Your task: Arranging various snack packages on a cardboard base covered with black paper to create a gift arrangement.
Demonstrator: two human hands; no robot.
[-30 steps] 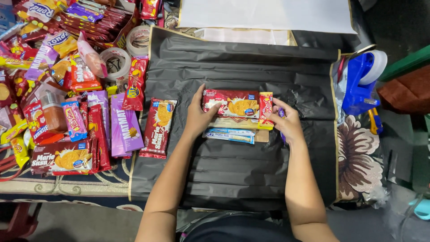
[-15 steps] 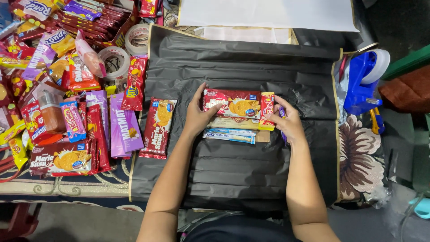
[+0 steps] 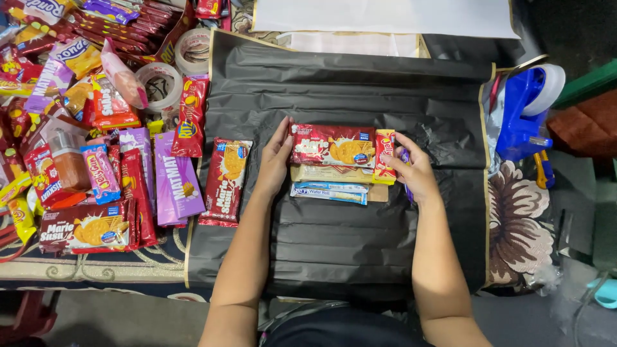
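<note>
A stack of snack packs (image 3: 334, 160) is squeezed between the left hand (image 3: 276, 154) and right hand (image 3: 416, 172), both flat-open, nothing actually gripped.

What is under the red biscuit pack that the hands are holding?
Under the red biscuit pack lie a cream packet, a blue wafer packet and brown cardboard. Anything beneath is covered.

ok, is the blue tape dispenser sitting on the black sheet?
No, the blue tape dispenser sits off the black sheet's right edge, beside the floral cloth.
</note>
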